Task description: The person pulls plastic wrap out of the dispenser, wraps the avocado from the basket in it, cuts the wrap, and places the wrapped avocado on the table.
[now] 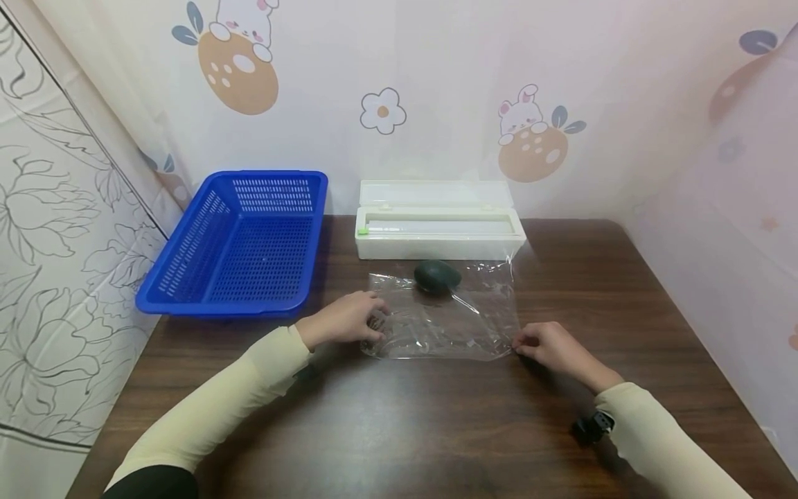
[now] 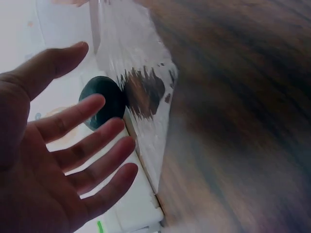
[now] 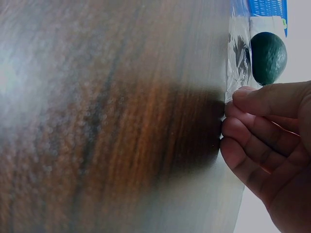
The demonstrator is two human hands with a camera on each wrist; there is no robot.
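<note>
A sheet of clear plastic wrap (image 1: 430, 329) lies on the table in front of a white wrap dispenser (image 1: 439, 246). On the sheet rests a dark green avocado (image 1: 436, 276), close to the dispenser's front. My right hand (image 1: 551, 350) pinches the sheet's near right corner between thumb and forefinger, as the right wrist view shows beside the avocado (image 3: 268, 58). At the sheet's left edge is my left hand (image 1: 349, 319), its fingers spread and loosely bent. In the left wrist view nothing lies between the thumb and fingers (image 2: 109, 138).
A blue plastic basket (image 1: 305, 277) stands at the back left of the brown wooden table (image 1: 399, 430). The dispenser's lid (image 1: 436, 193) is raised, and a green piece (image 1: 363, 231) sits at its left end. A patterned curtain (image 1: 436, 83) hangs behind.
</note>
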